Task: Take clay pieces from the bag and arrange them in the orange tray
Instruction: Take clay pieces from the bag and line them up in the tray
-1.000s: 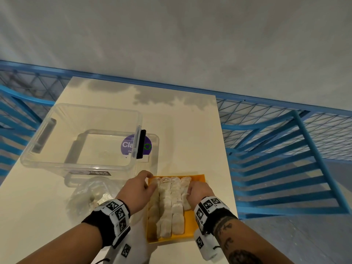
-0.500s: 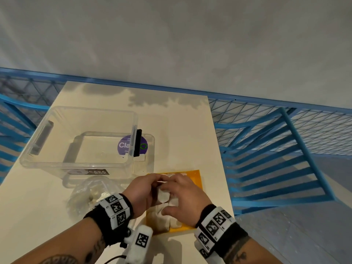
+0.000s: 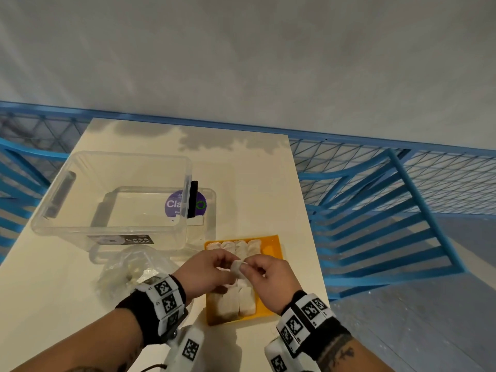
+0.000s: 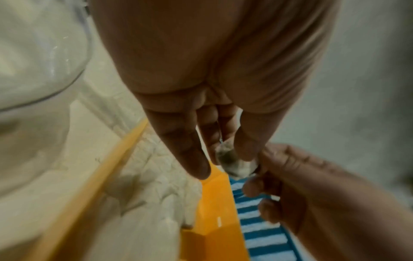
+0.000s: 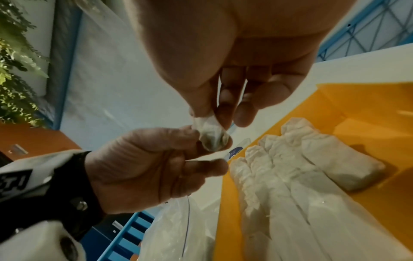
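Observation:
An orange tray lies near the table's front right edge, with several wrapped white clay pieces lined up in rows inside it. Above the tray's middle, my left hand and right hand pinch one small wrapped clay piece between their fingertips. The same piece shows in the right wrist view, held from both sides, and again as a clay piece in the left wrist view. A crumpled clear plastic bag lies left of the tray.
A clear plastic box stands behind the bag, with a lid bearing a purple label under it. A blue railing runs past the table's right edge, close to the tray.
Both hands left the rows in the tray, rose and came together. They now hold one wrapped piece between them above the tray.

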